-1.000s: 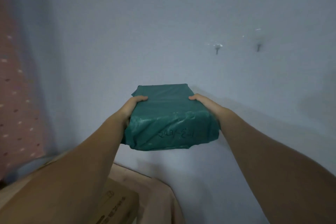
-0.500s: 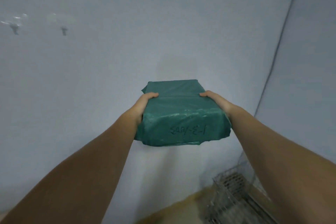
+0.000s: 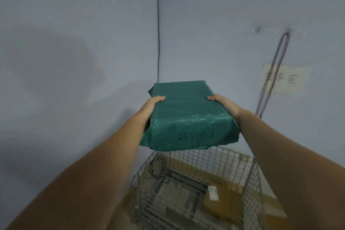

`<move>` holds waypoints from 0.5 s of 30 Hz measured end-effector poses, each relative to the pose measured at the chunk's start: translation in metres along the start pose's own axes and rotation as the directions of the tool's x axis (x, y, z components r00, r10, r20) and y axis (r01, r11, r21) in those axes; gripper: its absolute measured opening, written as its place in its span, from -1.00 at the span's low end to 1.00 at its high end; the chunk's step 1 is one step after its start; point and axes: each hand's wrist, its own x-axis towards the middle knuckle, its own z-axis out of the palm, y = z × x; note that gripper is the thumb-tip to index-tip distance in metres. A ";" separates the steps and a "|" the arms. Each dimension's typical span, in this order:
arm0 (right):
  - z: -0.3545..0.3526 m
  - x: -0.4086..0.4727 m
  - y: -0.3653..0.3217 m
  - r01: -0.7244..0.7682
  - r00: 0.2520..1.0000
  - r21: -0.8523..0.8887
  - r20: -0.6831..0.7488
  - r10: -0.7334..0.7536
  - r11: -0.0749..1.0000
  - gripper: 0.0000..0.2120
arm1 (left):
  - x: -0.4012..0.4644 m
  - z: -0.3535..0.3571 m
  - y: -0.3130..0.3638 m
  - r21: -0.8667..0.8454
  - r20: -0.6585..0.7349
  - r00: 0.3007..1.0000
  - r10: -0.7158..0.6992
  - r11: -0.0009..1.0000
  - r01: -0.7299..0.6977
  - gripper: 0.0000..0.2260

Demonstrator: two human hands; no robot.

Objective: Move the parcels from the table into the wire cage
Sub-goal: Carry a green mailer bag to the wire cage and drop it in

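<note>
The parcel (image 3: 188,115) is held in the air between the left hand (image 3: 149,107) on its left side and the right hand (image 3: 226,105) on its right; below it and nearer stands the wire cage (image 3: 211,160), with a box (image 3: 220,203) inside it at the right; behind the parcel is the wall corner (image 3: 158,24); on the wall to the right hangs a paper sign (image 3: 285,79), a cord (image 3: 270,78) running down across it.
</note>
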 end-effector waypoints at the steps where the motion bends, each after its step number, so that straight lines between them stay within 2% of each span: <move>1: -0.014 0.009 0.004 -0.011 0.999 0.009 -0.036 0.011 1.000 -0.56 | 0.022 0.012 -0.003 0.005 0.033 0.999 -0.011 1.000 0.011 -0.70; 5: -0.061 0.041 0.017 -0.022 0.988 0.076 -0.152 0.033 0.997 -0.61 | 0.108 0.057 -0.012 0.041 0.137 0.990 -0.040 0.999 0.034 -0.57; 9: -0.097 0.076 0.039 -0.040 0.968 0.127 -0.240 0.070 0.991 -0.66 | 0.182 0.097 -0.034 0.056 0.234 0.968 -0.096 0.995 0.085 -0.61; 13: -0.133 0.139 0.084 -0.067 0.952 0.213 -0.278 0.127 0.975 -0.65 | 0.258 0.126 -0.080 0.091 0.244 0.957 -0.158 0.986 0.139 -0.41; 15: -0.150 0.177 0.118 -0.085 0.944 0.263 -0.287 0.162 0.961 -0.62 | 0.294 0.137 -0.110 0.117 0.245 0.951 -0.187 0.980 0.163 -0.46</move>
